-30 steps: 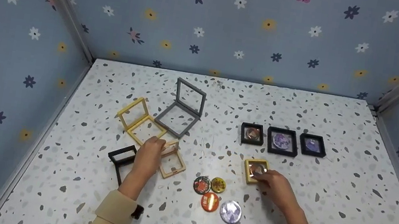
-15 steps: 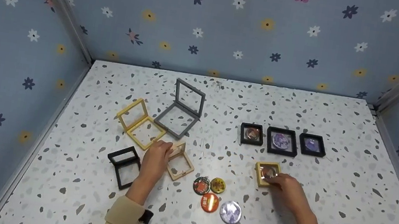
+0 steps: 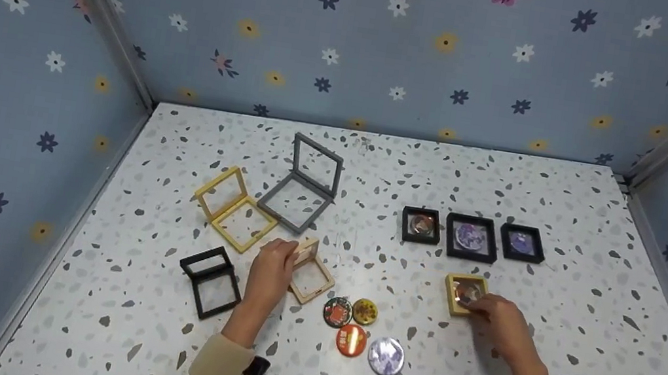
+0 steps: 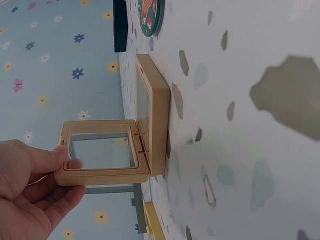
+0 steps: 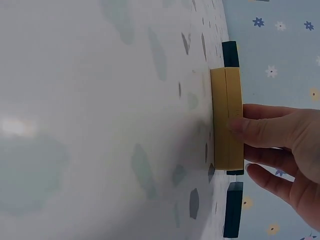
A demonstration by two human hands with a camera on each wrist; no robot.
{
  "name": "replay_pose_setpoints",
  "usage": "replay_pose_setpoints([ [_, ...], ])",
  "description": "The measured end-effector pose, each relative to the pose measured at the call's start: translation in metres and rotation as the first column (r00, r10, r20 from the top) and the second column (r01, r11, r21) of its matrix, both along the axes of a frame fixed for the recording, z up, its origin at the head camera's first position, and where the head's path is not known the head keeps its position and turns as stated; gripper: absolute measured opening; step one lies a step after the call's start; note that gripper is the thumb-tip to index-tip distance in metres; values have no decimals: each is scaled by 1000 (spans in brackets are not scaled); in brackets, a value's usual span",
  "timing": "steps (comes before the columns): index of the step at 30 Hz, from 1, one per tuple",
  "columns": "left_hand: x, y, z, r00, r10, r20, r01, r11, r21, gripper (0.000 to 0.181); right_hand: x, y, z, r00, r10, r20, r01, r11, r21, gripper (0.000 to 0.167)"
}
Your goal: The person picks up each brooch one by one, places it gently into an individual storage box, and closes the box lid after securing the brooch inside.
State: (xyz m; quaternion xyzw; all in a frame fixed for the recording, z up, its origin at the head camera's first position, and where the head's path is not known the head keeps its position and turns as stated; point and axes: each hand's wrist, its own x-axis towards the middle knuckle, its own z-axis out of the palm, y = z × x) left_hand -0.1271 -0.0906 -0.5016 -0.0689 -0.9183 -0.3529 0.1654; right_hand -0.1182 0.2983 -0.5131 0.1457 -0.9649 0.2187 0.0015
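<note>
My left hand (image 3: pixel 272 271) pinches the raised lid of a small beige frame (image 3: pixel 319 288) that stands open on the table; the left wrist view shows thumb and fingers on the lid's edge (image 4: pixel 102 177). My right hand (image 3: pixel 502 322) touches the near right side of a closed yellow frame (image 3: pixel 453 298) with a round badge inside. In the right wrist view the thumb of this hand (image 5: pixel 285 135) lies on the side of the yellow frame (image 5: pixel 220 120), which rests on the table. Between the hands lie a green-rimmed badge (image 3: pixel 338 312), a yellow one (image 3: pixel 365 312), an orange one (image 3: pixel 351 340) and a purple one (image 3: pixel 386 357).
An open black frame (image 3: pixel 215 295), open yellow frame (image 3: pixel 244 224) and open grey frame (image 3: pixel 297 202) stand at left. Behind the right hand, three closed black frames (image 3: pixel 450 234) holding badges form a row. Flower-patterned walls (image 3: pixel 356 39) border the table (image 3: pixel 376 174).
My right hand has slid the closed yellow frame to the right. My left hand has moved right with the open beige frame, uncovering more of the open black frame.
</note>
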Motion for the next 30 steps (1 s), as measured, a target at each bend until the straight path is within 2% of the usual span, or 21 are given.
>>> replay_pose_setpoints([
  [6, -2, 6, -1, 1000, 7, -26, -7, 1000, 2, 16, 0, 12, 1, 999, -38, 12, 38, 999, -7, 23],
  [16, -3, 14, 0, 1000, 19, -13, -19, 1000, 25, 15, 1, 33, 1, 991, -130, 42, 131, 991, -19, 21],
  [23, -5, 17, 0, 1000, 19, -16, -18, 999, 42, 15, -1, 47, 4, 995, -102, 17, 101, 994, 44, 19],
  [30, -5, 19, 0, 1000, 12, -7, -11, 999, 50, 16, -1, 60, 6, 994, -109, 20, 108, 992, 58, 22],
])
